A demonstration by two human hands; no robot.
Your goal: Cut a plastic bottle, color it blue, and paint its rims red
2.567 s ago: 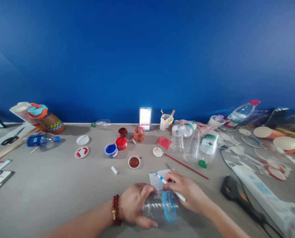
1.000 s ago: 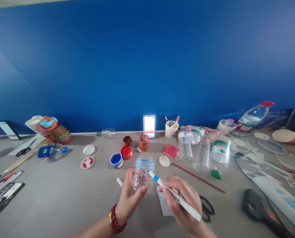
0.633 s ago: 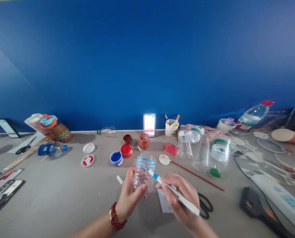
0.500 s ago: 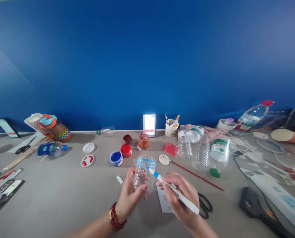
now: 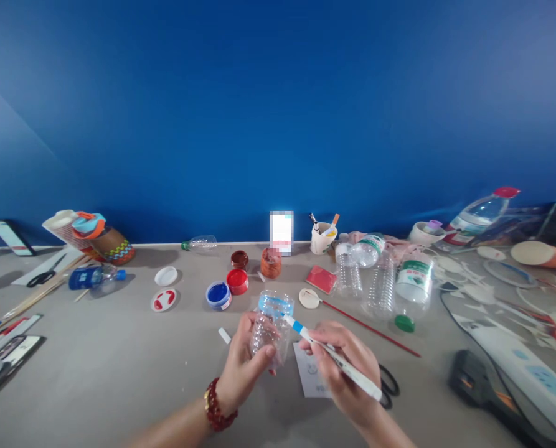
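My left hand, with a red bead bracelet at the wrist, is wrapped round a cut clear plastic bottle piece held upright above the table; a blue band runs round its top. My right hand grips a white marker with a blue band, its tip touching the bottle's blue rim. Under my hands lie a small white paper and black scissors.
Open paint pots, blue, red and brown, stand behind. Empty bottles, a red-handled brush, a power strip and a black tool lie right. Paper cups, scissors and sticks lie left, against a blue wall.
2.6 s ago the bottle piece lay on its side low on the table; I have since stood it upright in my left hand. In the last second the marker tip stays at its rim.
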